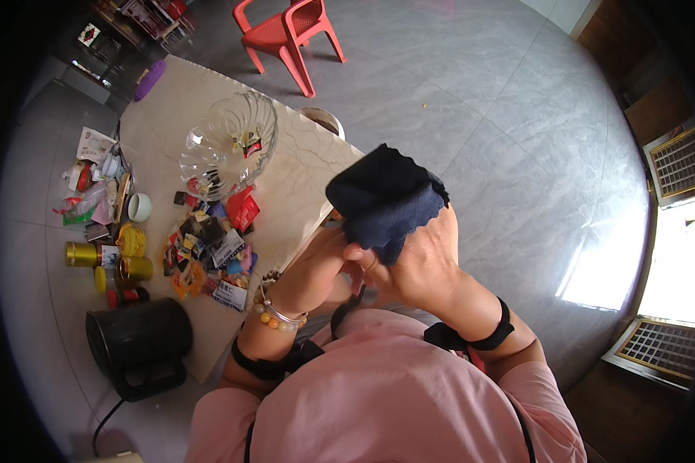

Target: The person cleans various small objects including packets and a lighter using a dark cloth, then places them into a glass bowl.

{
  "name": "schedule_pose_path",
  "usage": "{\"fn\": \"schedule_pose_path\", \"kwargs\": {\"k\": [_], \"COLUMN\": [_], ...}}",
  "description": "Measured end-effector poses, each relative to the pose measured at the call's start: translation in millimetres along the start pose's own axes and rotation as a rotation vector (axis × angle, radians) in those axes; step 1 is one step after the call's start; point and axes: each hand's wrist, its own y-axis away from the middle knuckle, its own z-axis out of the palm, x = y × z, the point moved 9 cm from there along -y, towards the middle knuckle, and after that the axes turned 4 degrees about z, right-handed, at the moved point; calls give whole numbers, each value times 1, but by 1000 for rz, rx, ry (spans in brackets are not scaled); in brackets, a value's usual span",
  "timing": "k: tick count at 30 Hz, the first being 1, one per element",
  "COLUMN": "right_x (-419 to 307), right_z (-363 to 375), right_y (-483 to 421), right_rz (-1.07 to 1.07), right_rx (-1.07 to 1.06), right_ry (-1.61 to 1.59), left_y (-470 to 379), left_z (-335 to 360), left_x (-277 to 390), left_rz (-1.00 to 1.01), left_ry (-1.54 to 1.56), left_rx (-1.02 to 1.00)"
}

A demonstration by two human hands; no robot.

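A dark navy cloth (389, 199) with a scalloped edge is folded over in front of my chest. My right hand (423, 266) grips it from the right, the thumb lying across its lower edge. From the left, my left hand (315, 266) closes against the cloth's lower left side, and its fingertips are hidden beneath. Both hands touch each other below the fabric. Whether something is wrapped inside cannot be seen. Beaded bracelets (278, 321) and a metal bangle circle my left wrist.
Left of me a marble-patterned table (301, 144) holds a clear glass bowl (229, 144), a heap of small packets (208, 249), yellow-gold tins (136, 268), a white cup (139, 207) and a black electric kettle (142, 341). A red plastic chair (284, 35) stands beyond the table on the tiled floor.
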Motion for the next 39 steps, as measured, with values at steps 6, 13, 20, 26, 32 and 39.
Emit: {"fn": "schedule_pose_path", "kwargs": {"k": [6, 13, 20, 26, 32, 39], "right_x": [58, 105, 61, 89, 93, 42], "right_z": [26, 28, 23, 34, 27, 26], "right_y": [28, 39, 30, 28, 42, 18], "right_rz": [772, 1049, 687, 901, 1077, 623], "right_rx": [-205, 20, -331, -353, 96, -155], "right_ry": [-481, -658, -344, -246, -1064, -816], "left_y": [-3, -7, -8, 0, -6, 0], "left_z": [18, 17, 15, 15, -6, 11], "left_x": [3, 13, 20, 19, 37, 60], "left_rz": [128, 167, 184, 264, 314, 660], "left_ry": [-340, -525, -602, -626, -466, -1156], "left_rx": [-147, -35, -91, -168, 100, 308]}}
